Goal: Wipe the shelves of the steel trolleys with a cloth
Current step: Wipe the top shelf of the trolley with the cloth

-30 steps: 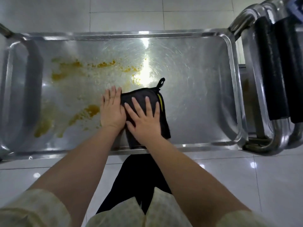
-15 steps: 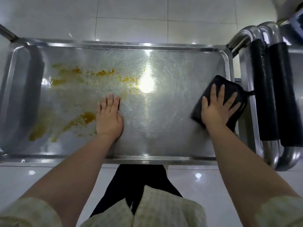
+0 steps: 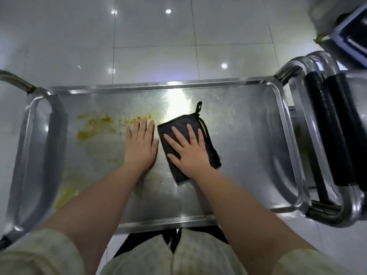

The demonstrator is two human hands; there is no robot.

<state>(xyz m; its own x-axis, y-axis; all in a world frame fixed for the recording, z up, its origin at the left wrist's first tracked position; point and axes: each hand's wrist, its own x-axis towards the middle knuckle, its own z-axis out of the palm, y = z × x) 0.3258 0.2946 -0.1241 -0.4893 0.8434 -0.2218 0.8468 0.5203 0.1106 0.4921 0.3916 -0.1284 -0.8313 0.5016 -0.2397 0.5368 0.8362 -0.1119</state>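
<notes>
Cloth (image 3: 183, 130), dark and folded into a pad, lay flat on the steel shelf (image 3: 248, 145) just right of centre frame. The right hand (image 3: 188, 151) was spread on top of it, fingers straight and splayed, pressing down rather than gripping. That flat press likely kept the whole pad against the metal for a wipe. The left hand (image 3: 141, 145) rested palm-down on bare steel just left of the cloth, fingers straight and close together, holding nothing; it probably braced the body and steadied the trolley. Its fingertips reached the edge of the yellow-orange stains (image 3: 93, 124) that ran toward the left of the frame, so the dirt sat just beside the pad, where a leftward stroke would meet it. A paler smear (image 3: 65, 195) showed at lower left. The cloth's loop (image 3: 199, 106) stuck out toward the top of the frame, free of the fingers.

Glare (image 3: 176, 100) at top centre washed out part of the shelf, so residue there could not be judged. The forearms (image 3: 238, 205) covered much of the near rim. Lower shelves were hidden under the top 1. At the right edge, 2 black-sleeved handles (image 3: 327, 132) stood side by side; what lay beyond them was cut off. Whether the cloth was damp could not be told.
</notes>
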